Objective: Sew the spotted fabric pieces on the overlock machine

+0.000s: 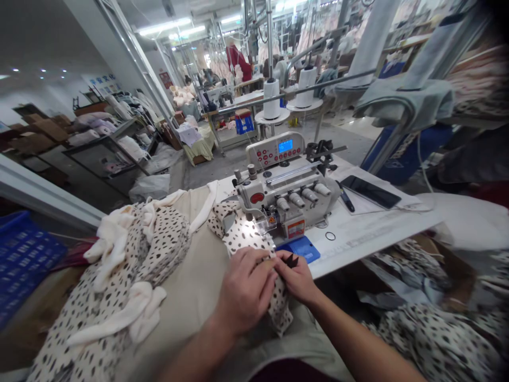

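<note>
A piece of white fabric with dark spots [243, 234] runs from under the presser area of an overlock sewing machine [284, 196] toward my lap. My left hand [244, 289] lies over it with curled fingers, gripping its edge. Close beside, my right hand [295, 276] pinches the same edge between thumb and fingers. A small dark pointed thing [292, 260] sticks out at the right hand; its kind is unclear. The machine's lamp lights the cloth just ahead of my fingers. Part of the fabric is hidden under both hands.
Spotted garments with cream trim [159, 239] are heaped on the left. A phone [371, 191], a black pen-like tool [345, 197] and a black ring [330, 236] lie right of the machine. Thread cones [271, 100] stand behind; more spotted cloth [437, 339] lies low at right.
</note>
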Action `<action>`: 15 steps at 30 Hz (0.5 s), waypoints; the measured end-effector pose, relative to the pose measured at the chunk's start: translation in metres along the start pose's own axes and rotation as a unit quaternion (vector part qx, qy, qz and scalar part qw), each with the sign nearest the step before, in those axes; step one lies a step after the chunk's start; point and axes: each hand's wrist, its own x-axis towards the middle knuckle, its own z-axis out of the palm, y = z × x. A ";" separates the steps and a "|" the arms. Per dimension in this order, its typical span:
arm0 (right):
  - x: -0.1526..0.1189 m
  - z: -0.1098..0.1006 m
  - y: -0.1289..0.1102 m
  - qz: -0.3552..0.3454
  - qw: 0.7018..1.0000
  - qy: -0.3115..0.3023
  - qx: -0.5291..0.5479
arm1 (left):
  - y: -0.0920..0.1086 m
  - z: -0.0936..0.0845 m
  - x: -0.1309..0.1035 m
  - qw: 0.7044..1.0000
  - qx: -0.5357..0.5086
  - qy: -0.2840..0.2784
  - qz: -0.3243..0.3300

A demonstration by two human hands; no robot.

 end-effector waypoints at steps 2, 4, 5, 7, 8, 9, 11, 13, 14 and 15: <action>0.000 0.001 0.000 0.002 1.000 0.004 0.011 | -0.010 0.005 0.007 0.998 0.061 -0.010 0.019; 0.000 0.002 0.002 0.005 1.000 0.007 0.018 | -0.017 0.010 0.008 0.995 0.097 -0.018 0.028; 0.001 0.002 0.002 0.005 1.000 0.008 0.018 | -0.019 0.012 0.007 0.993 0.111 -0.018 0.031; 0.001 0.002 0.004 0.003 1.000 0.014 0.015 | -0.021 0.014 0.005 0.990 0.134 -0.012 0.040; 0.002 0.003 0.004 0.001 1.000 0.017 0.012 | -0.021 0.014 0.005 0.989 0.141 -0.009 0.046; 0.002 0.003 0.004 0.000 1.000 0.021 0.009 | -0.021 0.014 0.004 0.988 0.147 -0.007 0.054; 0.002 0.004 0.004 0.001 1.000 0.027 0.003 | -0.020 0.014 0.004 0.986 0.154 -0.007 0.069; 0.003 0.005 0.003 0.002 1.000 0.027 0.001 | -0.019 0.014 0.004 0.984 0.159 -0.008 0.078; 0.003 0.005 0.003 0.003 1.000 0.025 0.003 | -0.019 0.014 0.005 0.984 0.160 -0.007 0.081; 0.003 0.005 0.003 0.002 1.000 0.023 0.005 | -0.019 0.015 0.005 0.984 0.161 -0.005 0.082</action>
